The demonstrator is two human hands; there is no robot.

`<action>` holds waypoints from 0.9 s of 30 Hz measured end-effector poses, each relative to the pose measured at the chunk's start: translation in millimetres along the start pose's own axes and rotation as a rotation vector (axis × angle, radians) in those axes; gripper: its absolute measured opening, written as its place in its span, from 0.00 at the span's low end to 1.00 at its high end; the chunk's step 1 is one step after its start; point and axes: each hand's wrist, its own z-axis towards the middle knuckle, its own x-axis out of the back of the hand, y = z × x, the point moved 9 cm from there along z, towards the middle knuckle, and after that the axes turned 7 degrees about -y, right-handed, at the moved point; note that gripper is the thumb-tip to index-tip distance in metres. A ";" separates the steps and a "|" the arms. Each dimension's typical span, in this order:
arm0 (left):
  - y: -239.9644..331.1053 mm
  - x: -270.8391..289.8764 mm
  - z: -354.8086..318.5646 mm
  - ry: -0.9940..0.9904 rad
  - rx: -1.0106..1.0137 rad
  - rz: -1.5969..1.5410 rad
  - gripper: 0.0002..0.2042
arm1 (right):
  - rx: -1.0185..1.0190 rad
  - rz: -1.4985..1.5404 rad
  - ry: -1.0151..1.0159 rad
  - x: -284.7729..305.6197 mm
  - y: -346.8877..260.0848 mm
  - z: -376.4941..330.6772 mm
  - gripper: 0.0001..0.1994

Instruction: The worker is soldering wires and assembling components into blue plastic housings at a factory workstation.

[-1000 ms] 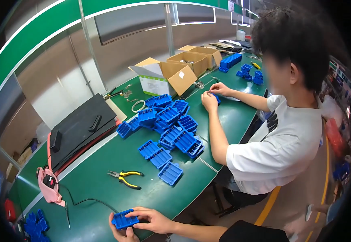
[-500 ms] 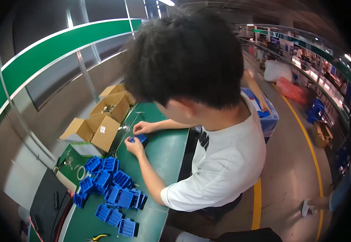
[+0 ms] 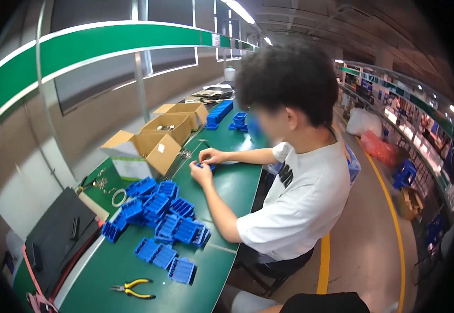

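Observation:
Neither my left hand nor my right hand shows in the head view. In front of me a seated co-worker in a white T-shirt (image 3: 302,208) bends over the green workbench (image 3: 227,208). The co-worker's two hands (image 3: 206,164) are closed around a small blue plastic case (image 3: 206,167), mostly hidden by the fingers. Nearer to me, a heap of blue slotted plastic cases (image 3: 156,203) lies on the bench. A single blue case (image 3: 181,270) is at the heap's near end. Yellow-and-black handled pliers (image 3: 135,288) lie near the bench's front.
Open cardboard boxes (image 3: 167,125) with small metal parts stand along the bench's back. A tape roll (image 3: 119,197) and a dark flat panel (image 3: 62,235) are at left. More blue cases (image 3: 219,112) are stacked farther off. A yellow-lined aisle (image 3: 362,245) runs at right.
The view has tilted up and shifted, so the far bench, stacked cases and whole pliers now show. The co-worker sits more upright, hands still on the blue case.

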 end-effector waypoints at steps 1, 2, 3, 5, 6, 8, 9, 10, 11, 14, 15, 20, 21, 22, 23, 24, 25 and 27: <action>2.8 -5.7 0.3 -0.003 0.008 0.113 0.32 | 0.012 -0.036 0.009 4.3 1.9 -1.9 0.21; 12.7 -3.5 -4.7 0.015 -0.002 0.166 0.31 | -0.010 -0.032 -0.038 -2.0 3.7 -0.5 0.21; 20.7 -1.7 -10.2 0.034 -0.009 0.222 0.31 | -0.031 -0.026 -0.085 -9.6 3.6 -0.3 0.21; 19.2 -1.2 -9.3 0.096 -0.005 0.200 0.28 | -0.048 -0.031 -0.093 -9.3 -10.8 6.5 0.21; 14.2 5.2 -10.6 0.157 0.000 0.164 0.26 | -0.045 -0.020 -0.116 -12.7 -14.1 10.6 0.22; 13.1 -4.8 -4.6 0.057 0.000 0.078 0.33 | -0.057 0.016 -0.212 -14.1 4.3 10.2 0.20; 17.7 2.1 -8.0 0.137 0.057 0.103 0.33 | -0.087 -0.211 -0.244 -17.8 4.8 14.2 0.21; 19.7 -0.9 -10.3 0.143 0.087 0.203 0.31 | -0.126 -0.215 -0.197 -13.3 -1.8 7.5 0.22; 33.2 2.2 -17.3 0.237 0.119 0.237 0.30 | -0.164 -0.029 -0.162 -18.3 7.5 8.4 0.23; 24.8 -8.9 -19.4 0.085 0.087 0.214 0.34 | -0.046 -0.196 -0.070 -6.5 -19.5 -3.5 0.21; 34.5 -11.3 -13.4 0.017 0.028 0.243 0.34 | -0.021 -0.135 -0.062 -5.6 -18.0 -5.9 0.23; 140.9 92.9 -34.6 0.262 -0.293 0.748 0.25 | 0.120 -0.581 0.031 13.1 -51.1 17.7 0.32; 157.1 136.5 -49.3 0.450 -0.226 0.794 0.24 | 0.189 -0.892 0.001 18.2 -66.7 29.9 0.30; 176.6 181.7 -69.1 0.630 -0.241 0.913 0.22 | 0.196 -0.975 0.029 12.7 -70.3 49.6 0.25; 197.2 216.5 -75.1 0.783 -0.268 0.968 0.19 | 0.206 -1.078 0.047 16.5 -69.6 62.7 0.24; 210.7 254.8 -77.4 0.873 -0.287 1.093 0.18 | 0.218 -1.185 0.078 22.8 -70.0 71.4 0.24; 224.8 284.5 -75.4 0.978 -0.314 1.210 0.17 | 0.140 -1.196 0.058 26.6 -64.0 78.2 0.23; 233.1 346.2 -59.1 1.081 -0.268 1.337 0.19 | 0.104 -1.272 0.014 29.8 -59.0 82.5 0.22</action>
